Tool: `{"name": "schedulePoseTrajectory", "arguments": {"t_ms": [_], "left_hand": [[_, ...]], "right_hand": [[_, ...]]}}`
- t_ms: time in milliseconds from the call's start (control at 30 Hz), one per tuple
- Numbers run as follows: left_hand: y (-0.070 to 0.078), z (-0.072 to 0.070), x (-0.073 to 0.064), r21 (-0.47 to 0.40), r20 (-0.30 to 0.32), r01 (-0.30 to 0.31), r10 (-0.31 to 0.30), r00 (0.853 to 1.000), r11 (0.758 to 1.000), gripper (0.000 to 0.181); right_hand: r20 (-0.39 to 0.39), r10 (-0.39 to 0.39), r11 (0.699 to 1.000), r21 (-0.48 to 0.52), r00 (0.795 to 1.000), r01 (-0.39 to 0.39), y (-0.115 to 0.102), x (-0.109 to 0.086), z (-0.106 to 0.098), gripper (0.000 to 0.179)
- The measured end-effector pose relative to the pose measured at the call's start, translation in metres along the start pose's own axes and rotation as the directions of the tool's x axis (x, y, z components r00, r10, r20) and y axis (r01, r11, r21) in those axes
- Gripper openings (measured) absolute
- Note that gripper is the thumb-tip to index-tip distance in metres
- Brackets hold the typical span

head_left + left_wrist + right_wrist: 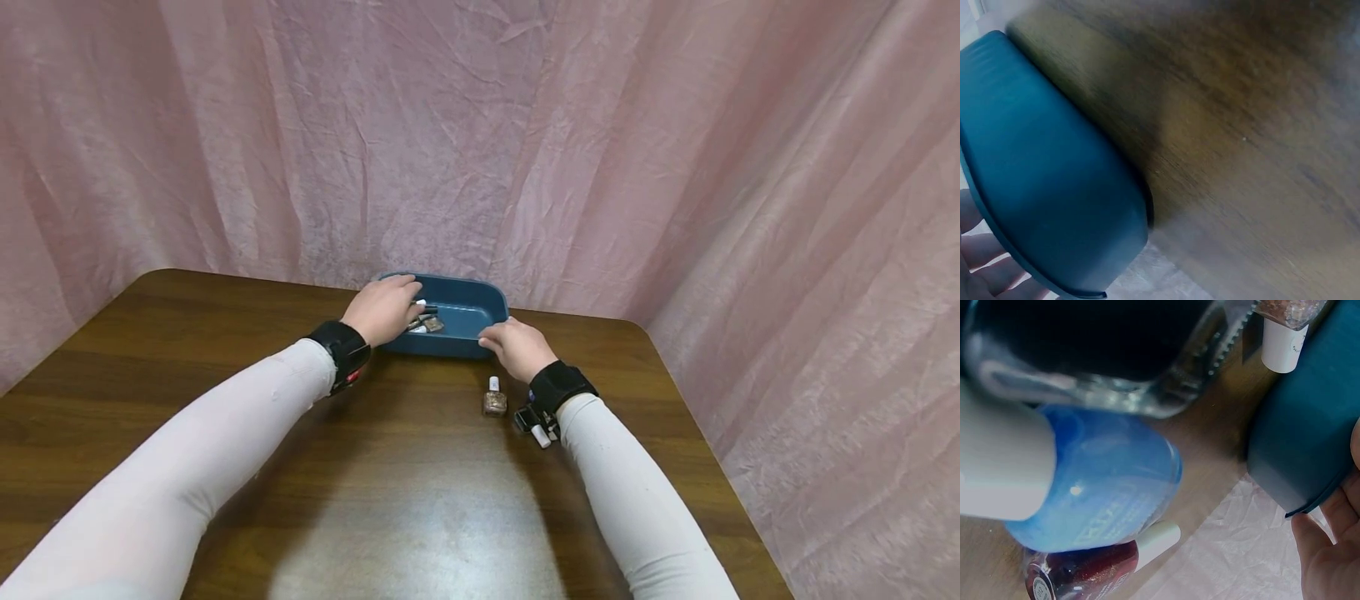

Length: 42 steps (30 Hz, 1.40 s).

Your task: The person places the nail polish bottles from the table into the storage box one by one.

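Blue bin [450,346] stands on the worktop [405,483]. Right hand [517,346] pinches its right-end rim. Left hand [382,310] covers the left end; fingertips hidden, grip cannot be told. Bottles inside [433,324] partly obscured, count uncertain. Glitter bottle [494,404] upright in front. Beneath the right wrist: blue bottle [1110,481], red bottle [1104,565], dark bottle [1085,350], the last cut off.

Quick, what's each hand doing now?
Left hand: at the left end of the blue bin; grip cannot be told.
Right hand: holding the blue bin's right end.
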<state>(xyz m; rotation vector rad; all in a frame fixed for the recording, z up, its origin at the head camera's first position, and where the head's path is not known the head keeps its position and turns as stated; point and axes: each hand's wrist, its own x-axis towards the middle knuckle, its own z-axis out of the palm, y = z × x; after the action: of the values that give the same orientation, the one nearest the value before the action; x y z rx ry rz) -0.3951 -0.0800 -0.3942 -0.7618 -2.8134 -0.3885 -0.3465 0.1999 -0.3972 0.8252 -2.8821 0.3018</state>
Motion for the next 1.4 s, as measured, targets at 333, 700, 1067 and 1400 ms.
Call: {"name": "schedulePoseTrajectory", "arguments": {"t_ms": [333,700,1067,1400], "left_hand": [[0.011,-0.007,-0.018,0.04,-0.085,-0.062,0.065,0.994,0.997,0.05],[0.017,-0.014,-0.035,0.148,-0.136,-0.132,0.153,0.979,0.98,0.051],[0.026,-0.014,-0.049,0.209,-0.215,-0.176,0.22,0.952,0.962,0.05],[0.035,-0.007,-0.061,0.192,-0.192,-0.192,0.229,0.954,0.962,0.048]], "right_hand": [[0.005,-0.002,1.0,-0.005,1.0,0.002,-0.002,-0.001,-0.001,0.024],[0.0,-0.014,1.0,0.012,1.0,0.014,-0.002,-0.001,-0.001,0.022],[0.001,-0.029,1.0,0.003,1.0,0.029,0.002,0.0,0.0,0.022],[-0.015,-0.048,0.999,-0.017,0.999,0.048,0.002,0.0,0.001,0.021]]}}
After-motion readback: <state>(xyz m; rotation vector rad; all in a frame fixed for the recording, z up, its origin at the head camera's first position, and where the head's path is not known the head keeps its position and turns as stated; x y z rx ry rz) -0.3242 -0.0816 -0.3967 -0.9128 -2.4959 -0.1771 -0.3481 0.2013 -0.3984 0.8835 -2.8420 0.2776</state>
